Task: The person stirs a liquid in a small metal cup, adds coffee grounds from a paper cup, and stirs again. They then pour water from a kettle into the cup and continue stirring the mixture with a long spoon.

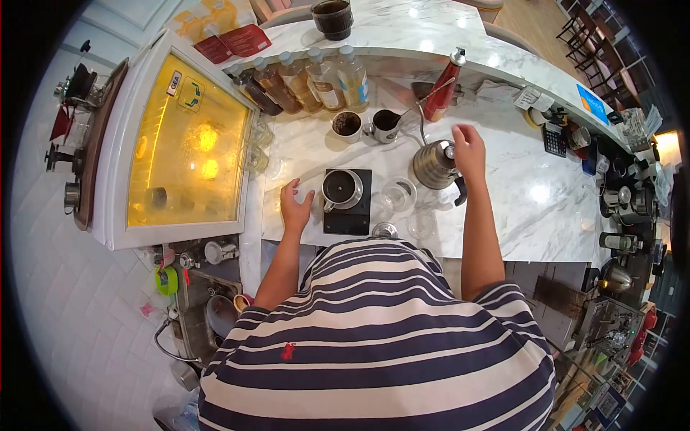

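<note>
My left hand (295, 207) is open, thumb and fingers apart, just left of a black scale (347, 223). A cup (341, 188) with dark contents stands on the scale, its handle toward the lower left. My right hand (469, 152) is beside the lid of a steel gooseneck kettle (431, 167), fingers loosely bent with nothing visible in them. The kettle's black handle (461, 192) lies by my right wrist, not gripped. Between scale and kettle stands a clear glass vessel (399, 194). Behind are a white cup (346, 126) with dark grounds and a metal pitcher (385, 126).
Several bottles (321, 80) line the counter's back ledge, with a red bottle (444, 86) farther right. A glowing glass-fronted cabinet (188, 144) borders the left side. A calculator (554, 140) lies at the right. A sink (198, 305) is lower left.
</note>
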Tool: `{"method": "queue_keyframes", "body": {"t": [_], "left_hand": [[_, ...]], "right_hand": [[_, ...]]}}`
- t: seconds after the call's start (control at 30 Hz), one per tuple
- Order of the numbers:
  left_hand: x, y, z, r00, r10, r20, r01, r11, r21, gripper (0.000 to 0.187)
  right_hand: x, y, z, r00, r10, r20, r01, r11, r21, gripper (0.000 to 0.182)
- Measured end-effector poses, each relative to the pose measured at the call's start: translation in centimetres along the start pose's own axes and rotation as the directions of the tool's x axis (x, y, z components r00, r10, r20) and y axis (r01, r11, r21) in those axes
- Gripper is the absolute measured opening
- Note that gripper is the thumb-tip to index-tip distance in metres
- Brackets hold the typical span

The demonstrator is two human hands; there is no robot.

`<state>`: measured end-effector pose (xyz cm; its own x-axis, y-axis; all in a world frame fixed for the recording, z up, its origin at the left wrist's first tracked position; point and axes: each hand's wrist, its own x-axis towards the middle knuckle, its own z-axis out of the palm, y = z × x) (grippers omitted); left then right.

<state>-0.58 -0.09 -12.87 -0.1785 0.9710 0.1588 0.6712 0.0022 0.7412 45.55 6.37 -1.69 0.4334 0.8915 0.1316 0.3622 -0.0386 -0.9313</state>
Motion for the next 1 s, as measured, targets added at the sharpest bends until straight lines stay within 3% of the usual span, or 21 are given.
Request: {"method": "queue_keyframes", "body": {"t": [0.1, 0.2, 0.27, 0.37, 0.5, 0.6, 0.83, 1.0], "left_hand": [[-0.3, -0.4, 0.3, 1.0, 0.012, 0.0, -0.012, 0.999, 0.041, 0.059], [-0.6, -0.4, 0.4, 0.999, 0.041, -0.002, -0.041, 0.996, 0.084, 0.057], [-0.7, -0.4, 0.5, 0.997, 0.075, -0.008, -0.074, 0.99, 0.117, 0.056], [-1.4, -0.4, 0.5, 0.996, 0.092, -0.013, -0.09, 0.989, 0.12, 0.054], [-2.1, 0.6, -0.3, 0.993, 0.121, 0.013, -0.121, 0.972, 0.202, 0.051], [-2.2, 0.0, -0.4, 0.986, 0.167, 0.013, -0.166, 0.97, 0.179, 0.05], [-2.2, -0.6, -1.2, 0.978, 0.189, 0.083, -0.203, 0.959, 0.2, 0.046], [-3.1, -1.6, -2.0, 0.978, 0.174, 0.111, -0.199, 0.942, 0.271, 0.046]], "right_hand": [[-4.4, 0.6, -2.3, 0.981, -0.019, -0.193, -0.015, 0.985, -0.172, 0.034], [-7.7, 2.1, -3.1, 0.983, 0.091, -0.16, -0.117, 0.98, -0.16, 0.035], [-9.4, 2.2, -3.1, 0.957, 0.278, -0.086, -0.285, 0.956, -0.073, 0.041], [-11.0, 3.0, -2.2, 0.957, 0.264, -0.119, -0.287, 0.922, -0.26, 0.047], [-11.5, 3.2, -1.9, 0.976, 0.207, -0.066, -0.214, 0.97, -0.113, 0.043], [-11.9, 3.9, -1.5, 0.947, 0.315, -0.058, -0.309, 0.947, 0.087, 0.041], [-15.7, 4.3, -2.4, 0.913, 0.316, -0.258, -0.293, 0.948, 0.125, 0.032], [-19.1, 3.0, -4.6, 0.866, 0.329, -0.377, -0.292, 0.944, 0.152, 0.034]]}}
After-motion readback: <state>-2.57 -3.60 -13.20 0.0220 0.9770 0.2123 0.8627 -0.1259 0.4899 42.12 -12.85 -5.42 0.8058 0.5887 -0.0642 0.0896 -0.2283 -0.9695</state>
